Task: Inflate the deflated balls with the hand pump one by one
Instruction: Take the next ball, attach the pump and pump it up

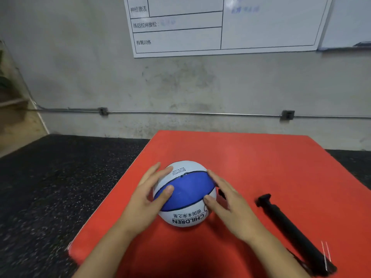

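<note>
Ball [185,194] is sitting on the red mat [251,161], near its front-left part, blue band running across the top, tilted up toward the right, white panels above and below, "CHILDREN" print facing you upside down. You're cupping it from both sides. Your left hand [145,199] is pressing the left flank, fingers spread and reaching forward, thumb lying on the blue band. Your right hand [226,201] is mirroring it on the right flank, fingers straight-ish, thumb touching the band's lower edge. Both forearms are coming in from the bottom edge, angling inward. Pump [291,231] is lying flat on the mat to your right, apart from the ball, long axis running diagonally, handle end pointing away-left, other end toward the near-right corner. Dark speckled floor [50,187] is surrounding the mat.
</note>
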Available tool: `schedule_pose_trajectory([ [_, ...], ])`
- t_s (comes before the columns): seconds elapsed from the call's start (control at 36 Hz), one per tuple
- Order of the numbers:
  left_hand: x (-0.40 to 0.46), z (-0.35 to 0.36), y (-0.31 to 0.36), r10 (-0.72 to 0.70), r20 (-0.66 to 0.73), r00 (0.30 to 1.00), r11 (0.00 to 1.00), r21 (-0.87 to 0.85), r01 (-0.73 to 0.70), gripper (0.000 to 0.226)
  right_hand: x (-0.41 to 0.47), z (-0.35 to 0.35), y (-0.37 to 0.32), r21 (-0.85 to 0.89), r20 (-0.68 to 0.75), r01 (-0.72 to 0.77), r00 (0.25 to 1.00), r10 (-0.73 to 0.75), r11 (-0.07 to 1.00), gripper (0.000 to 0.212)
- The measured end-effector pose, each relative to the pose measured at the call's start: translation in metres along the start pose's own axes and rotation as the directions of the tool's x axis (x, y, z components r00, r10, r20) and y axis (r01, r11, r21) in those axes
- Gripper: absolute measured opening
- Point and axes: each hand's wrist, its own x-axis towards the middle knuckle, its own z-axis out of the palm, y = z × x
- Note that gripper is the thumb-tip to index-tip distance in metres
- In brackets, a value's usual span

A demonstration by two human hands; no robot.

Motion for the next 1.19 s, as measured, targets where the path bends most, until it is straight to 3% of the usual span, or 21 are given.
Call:
schedule_pose_trajectory([
  [0.08, -0.003, -0.006, -0.009, -0.053, 0.035, 0.998, 0.998, 0.017, 0.053, 0.043, 0.001, 0.004, 0.001, 0.107, 0.022, -0.074, 0.997, 0.072, 0.991, 0.071],
  [0.19, -0.004, -0.004, -0.015, -0.142, 0.06, 0.988, 0.987, -0.073, 0.146, 0.069, 0.002, 0.009, 0.005, 0.24, 0.078, -0.147, 0.988, 0.131, 0.96, 0.081],
  [0.28, -0.005, 0.0, -0.009, -0.144, 0.038, 0.989, 0.974, -0.169, 0.148, 0.064, -0.001, 0.01, 0.0, 0.328, 0.064, -0.158, 0.987, 0.145, 0.931, 0.081],
  [0.47, -0.014, -0.009, 0.018, -0.091, -0.058, 0.994, 0.977, -0.197, 0.078, 0.057, -0.009, 0.013, -0.019, 0.413, 0.055, -0.132, 0.991, 0.121, 0.901, 0.089],
  [0.56, -0.026, -0.024, 0.028, -0.075, -0.131, 0.989, 0.981, -0.185, 0.05, 0.055, -0.011, 0.019, -0.042, 0.466, 0.04, -0.099, 0.995, 0.091, 0.879, 0.092],
  [0.78, -0.099, -0.09, 0.058, -0.03, -0.23, 0.973, 0.999, 0.023, 0.036, 0.096, -0.029, 0.06, -0.111, 0.505, 0.138, -0.034, 0.989, -0.042, 0.862, 0.088],
  [0.86, -0.138, -0.123, 0.061, -0.054, -0.251, 0.967, 0.998, 0.02, 0.061, 0.105, -0.037, 0.081, -0.142, 0.514, 0.204, -0.038, 0.976, -0.079, 0.857, 0.088],
  [1.19, -0.279, -0.224, 0.055, -0.081, -0.434, 0.897, 0.988, 0.084, 0.13, 0.099, -0.072, 0.197, -0.236, 0.519, 0.395, -0.081, 0.906, -0.155, 0.851, 0.073],
])
